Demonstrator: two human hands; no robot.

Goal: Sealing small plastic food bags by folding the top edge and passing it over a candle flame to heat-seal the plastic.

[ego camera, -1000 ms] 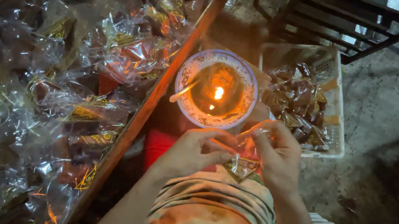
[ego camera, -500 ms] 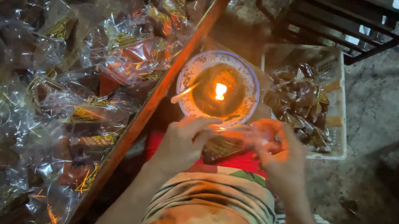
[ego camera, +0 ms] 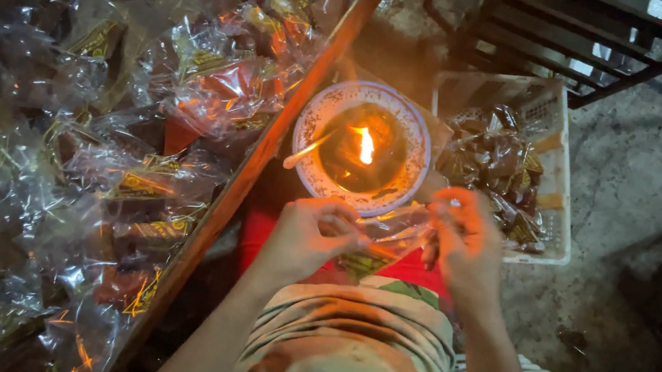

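Hands meet just below the round patterned bowl with a small flame (ego camera: 361, 145). Both pinch a clear crinkled plastic packet (ego camera: 388, 241) stretched between them, its long axis running left to right. The left hand (ego camera: 311, 235) has its grip clamped on the packet's left end, the right hand (ego camera: 462, 235) on the right end. A white plastic basket of wrapped sweets (ego camera: 556, 209) sits right of the bowl.

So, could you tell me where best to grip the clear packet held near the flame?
Probably by the two ends of its open upper edge, as the left hand and right hand now pinch the clear packet. Come from the near side, since the flame in the bowl burns just beyond it.
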